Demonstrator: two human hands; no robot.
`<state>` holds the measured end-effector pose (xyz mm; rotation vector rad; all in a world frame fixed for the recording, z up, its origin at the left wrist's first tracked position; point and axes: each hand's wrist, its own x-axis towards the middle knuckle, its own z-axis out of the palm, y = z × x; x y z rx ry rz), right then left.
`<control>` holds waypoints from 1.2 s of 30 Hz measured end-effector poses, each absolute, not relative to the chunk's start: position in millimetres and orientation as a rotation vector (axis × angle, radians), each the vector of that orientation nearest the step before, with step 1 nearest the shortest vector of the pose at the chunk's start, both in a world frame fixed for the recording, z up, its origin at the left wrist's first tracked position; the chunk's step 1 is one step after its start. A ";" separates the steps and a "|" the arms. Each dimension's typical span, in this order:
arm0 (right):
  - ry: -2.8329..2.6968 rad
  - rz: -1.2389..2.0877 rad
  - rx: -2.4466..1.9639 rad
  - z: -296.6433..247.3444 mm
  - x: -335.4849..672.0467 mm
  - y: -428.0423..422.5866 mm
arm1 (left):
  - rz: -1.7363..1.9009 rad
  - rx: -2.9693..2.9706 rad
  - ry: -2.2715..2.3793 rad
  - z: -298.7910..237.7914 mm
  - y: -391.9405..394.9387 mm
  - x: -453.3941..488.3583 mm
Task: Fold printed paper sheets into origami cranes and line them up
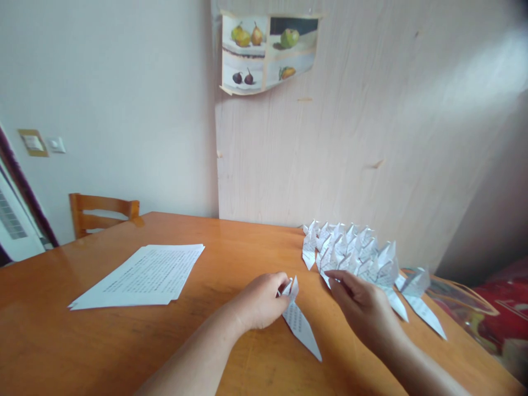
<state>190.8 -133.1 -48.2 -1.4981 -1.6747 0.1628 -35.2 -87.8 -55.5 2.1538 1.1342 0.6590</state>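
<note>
One folded paper [303,328] with printed lines sits nearest on the wooden worktop [231,253], between the hands, its long flat point aimed towards the near side and its upright part farther back. The left hand's fingers hide some of that upright part. The right hand stands in front of a group of folded papers [348,245], covering several of the nearest; those rows crowd the worktop's far right, with one piece [423,313] set a little apart at the right end. Past the right edge is a red thing [505,291], partly out of view.

The left hand [262,300] is nearly closed, thumb and fingers pinching the folded paper's raised part. The right hand [367,305] is half curled, its fingertips at the group's front edge; whether they grip a piece I cannot tell.

Farther left lies a stack of printed sheets [140,278], well apart from both hands. Beyond the worktop are a wooden chair [105,206] and, at the back, a pale board [289,165] with a fruit picture [270,52] taped on it.
</note>
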 end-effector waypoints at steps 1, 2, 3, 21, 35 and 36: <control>-1.697 0.183 -1.496 -48.0 190.6 -133.4 | 0.655 2.147 1.128 -55.6 -87.8 -34.7; -1.719 0.208 -1.495 -47.8 190.5 -133.9 | 0.655 2.138 1.125 -55.6 -87.8 -34.2; -1.740 0.235 -1.494 -47.4 190.4 -134.4 | 0.663 2.126 1.123 -55.5 -87.8 -33.8; -1.758 0.230 -1.503 -44.2 192.5 -136.7 | 0.704 2.022 1.005 -48.0 -86.4 -36.3; -1.392 0.034 -1.502 -30.1 222.4 -122.6 | 0.714 1.896 1.084 -71.0 -71.3 -32.7; -1.383 0.043 -1.500 -30.2 224.2 -121.7 | 0.742 1.896 1.084 -72.6 -69.2 -30.8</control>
